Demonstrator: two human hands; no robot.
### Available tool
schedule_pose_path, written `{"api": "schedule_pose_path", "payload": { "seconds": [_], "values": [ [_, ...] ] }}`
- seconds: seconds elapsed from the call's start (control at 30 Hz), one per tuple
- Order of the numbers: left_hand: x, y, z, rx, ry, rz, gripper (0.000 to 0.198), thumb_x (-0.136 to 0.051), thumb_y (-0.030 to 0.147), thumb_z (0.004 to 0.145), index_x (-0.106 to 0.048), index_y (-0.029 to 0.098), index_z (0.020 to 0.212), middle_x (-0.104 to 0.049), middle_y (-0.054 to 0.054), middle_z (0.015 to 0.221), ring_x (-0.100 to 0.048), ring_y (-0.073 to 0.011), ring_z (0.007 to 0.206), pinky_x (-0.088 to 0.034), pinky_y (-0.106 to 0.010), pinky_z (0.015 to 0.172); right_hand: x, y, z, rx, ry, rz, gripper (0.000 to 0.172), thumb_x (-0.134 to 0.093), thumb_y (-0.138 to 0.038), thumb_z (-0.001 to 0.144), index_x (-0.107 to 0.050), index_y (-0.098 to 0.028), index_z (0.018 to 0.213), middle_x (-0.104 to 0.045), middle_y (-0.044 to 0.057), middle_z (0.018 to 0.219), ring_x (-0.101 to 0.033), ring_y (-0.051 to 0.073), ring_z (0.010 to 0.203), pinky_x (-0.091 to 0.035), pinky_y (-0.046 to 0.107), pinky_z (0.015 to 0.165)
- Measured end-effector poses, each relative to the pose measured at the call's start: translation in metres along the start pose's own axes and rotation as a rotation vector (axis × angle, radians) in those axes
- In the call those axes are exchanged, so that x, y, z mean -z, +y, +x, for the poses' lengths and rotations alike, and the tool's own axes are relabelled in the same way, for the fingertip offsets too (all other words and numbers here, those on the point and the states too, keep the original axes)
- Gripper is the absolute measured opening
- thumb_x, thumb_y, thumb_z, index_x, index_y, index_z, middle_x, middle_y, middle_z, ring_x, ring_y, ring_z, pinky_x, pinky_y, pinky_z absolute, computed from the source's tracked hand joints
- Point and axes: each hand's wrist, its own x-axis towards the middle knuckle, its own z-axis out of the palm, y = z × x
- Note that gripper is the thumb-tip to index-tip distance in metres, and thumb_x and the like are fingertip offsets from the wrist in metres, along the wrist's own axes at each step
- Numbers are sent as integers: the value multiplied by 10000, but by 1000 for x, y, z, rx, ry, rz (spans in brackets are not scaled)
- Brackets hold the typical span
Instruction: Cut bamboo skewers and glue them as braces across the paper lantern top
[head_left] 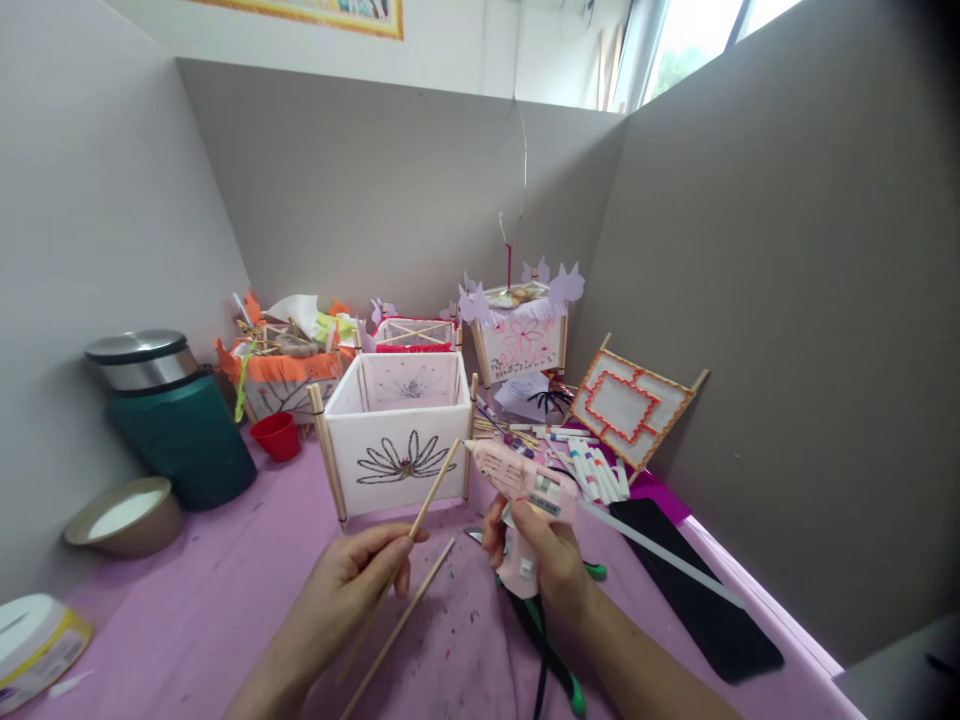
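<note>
My left hand (352,580) pinches a thin wooden stick (436,483), tilted up to the right. My right hand (551,550) is wrapped round the handle of a pink hot glue gun (517,475). The gun's nozzle is at the stick's upper end; whether they touch I cannot tell. A long white glue stick (667,556) juts from its back. Behind both hands stands a white box lantern (401,440) with wooden corner posts and a dark flower drawn on its front. Another wooden stick (401,628) lies on the table beside my left hand.
Green-handled pliers (559,670) lie under my right hand, a black phone-like slab (697,590) to the right. Markers (596,472), decorated lanterns (521,340) and a framed panel (630,405) stand behind. Left are a green tumbler (180,435), red cup (276,436) and bowl (124,520).
</note>
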Motion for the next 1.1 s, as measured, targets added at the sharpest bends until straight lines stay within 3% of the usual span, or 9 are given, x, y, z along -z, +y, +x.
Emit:
{"api": "schedule_pose_path", "payload": {
  "seconds": [0.5,0.67,0.8,0.87,1.03,1.1],
  "values": [
    [0,-1,1,-12,30,37,425,-490,524,837,-709,169,920,-537,12,564,-361,-110,504,-266,-222,479,5,4,2,-2,-11,-38,425,-623,-541,783,-594,-132,668,-563,3,547,-523,93,458,-407,199,450],
    [2,-4,0,-32,32,39,412,-486,525,844,-705,176,861,-545,10,573,-373,-109,501,-275,-225,485,2,1,1,18,14,-2,376,-620,-510,798,-618,-137,751,-582,1,560,-530,95,461,-408,199,459],
    [2,-5,1,-47,54,17,391,-495,520,846,-682,181,790,-536,13,572,-391,-113,513,-293,-229,506,1,-4,3,18,-81,67,340,-625,-464,814,-640,-140,916,-681,54,732,-580,106,520,-444,214,515],
    [3,-4,0,-47,91,-29,350,-504,506,851,-661,193,831,-529,24,578,-409,-117,529,-314,-229,527,2,-5,4,-22,-137,131,375,-603,-483,829,-642,-137,969,-684,56,727,-574,99,497,-426,202,487],
    [-3,-3,-2,-181,235,-237,227,-517,430,879,-578,217,830,-534,26,684,-497,-129,686,-385,-228,670,3,0,9,-161,-297,376,441,-538,-568,847,-639,-144,907,-644,25,639,-538,85,433,-402,200,459],
    [-10,-4,-2,-214,252,-369,210,-518,420,886,-550,219,834,-501,40,658,-473,-110,639,-380,-219,633,1,5,9,-214,-359,424,450,-539,-581,842,-635,-147,912,-648,24,656,-548,90,439,-431,216,483]
  ]
}}
